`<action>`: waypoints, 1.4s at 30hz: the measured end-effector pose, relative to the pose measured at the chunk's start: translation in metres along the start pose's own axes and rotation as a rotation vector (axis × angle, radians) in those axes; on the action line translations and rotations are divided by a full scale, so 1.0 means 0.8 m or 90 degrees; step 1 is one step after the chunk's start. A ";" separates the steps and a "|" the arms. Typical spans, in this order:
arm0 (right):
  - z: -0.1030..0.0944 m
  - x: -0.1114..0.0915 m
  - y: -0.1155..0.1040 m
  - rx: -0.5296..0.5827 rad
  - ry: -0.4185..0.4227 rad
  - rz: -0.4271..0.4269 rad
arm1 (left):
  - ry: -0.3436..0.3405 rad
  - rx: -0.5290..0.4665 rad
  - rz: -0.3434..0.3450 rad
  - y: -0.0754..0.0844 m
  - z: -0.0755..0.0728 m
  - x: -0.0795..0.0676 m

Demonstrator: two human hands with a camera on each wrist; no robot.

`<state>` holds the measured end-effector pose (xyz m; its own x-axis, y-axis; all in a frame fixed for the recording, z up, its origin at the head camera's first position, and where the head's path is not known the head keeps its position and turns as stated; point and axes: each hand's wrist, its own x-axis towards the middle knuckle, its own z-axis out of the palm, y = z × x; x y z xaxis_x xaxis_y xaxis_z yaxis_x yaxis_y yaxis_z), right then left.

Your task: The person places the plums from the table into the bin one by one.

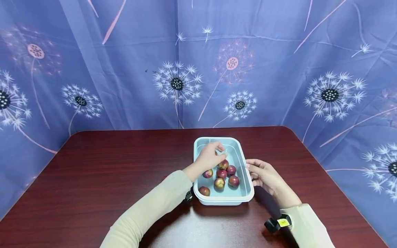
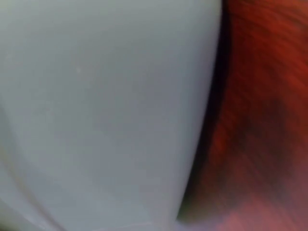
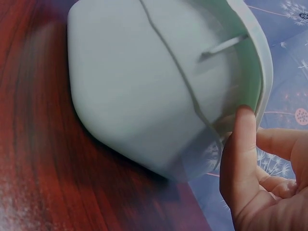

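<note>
A pale blue plastic basin (image 1: 225, 198) stands on the table, with several red and yellow plums (image 1: 219, 184) lying on its floor. My left hand (image 1: 212, 156) reaches in over the left rim; its fingers are bent, with a gap between thumb and fingertips, just above the farthest plum (image 1: 223, 164). At the right side, my right hand (image 1: 263, 175) pinches the basin's rim. The right wrist view shows the thumb (image 3: 245, 139) against the rim, with the other fingers behind it. Close up, the basin's pale wall (image 2: 106, 106) fills most of the left wrist view.
The dark red wooden table (image 1: 108, 165) extends on both sides of the basin. Behind it hangs a blue curtain (image 1: 133, 75) with dandelion prints. A black wrist device (image 1: 278, 223) with a yellow label is worn at the right sleeve; another (image 1: 188, 195) shows under the left.
</note>
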<state>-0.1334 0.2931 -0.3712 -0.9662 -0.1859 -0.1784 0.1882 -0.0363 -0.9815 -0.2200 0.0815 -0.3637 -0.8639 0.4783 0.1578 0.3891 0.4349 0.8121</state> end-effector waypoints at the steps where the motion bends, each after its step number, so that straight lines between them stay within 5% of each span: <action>1: 0.000 0.000 0.001 0.000 0.001 0.000 | 0.005 -0.007 0.006 -0.001 -0.001 0.000; 16: 0.006 -0.001 0.012 0.004 0.002 0.003 | 0.010 -0.025 0.032 -0.004 -0.019 -0.006; 42: 0.002 0.002 -0.001 -0.001 0.001 -0.008 | -0.002 0.071 0.065 0.004 -0.103 -0.058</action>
<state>-0.1351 0.2910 -0.3708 -0.9686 -0.1844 -0.1666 0.1762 -0.0368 -0.9837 -0.2050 -0.0020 -0.3221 -0.8168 0.5270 0.2350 0.5085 0.4649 0.7248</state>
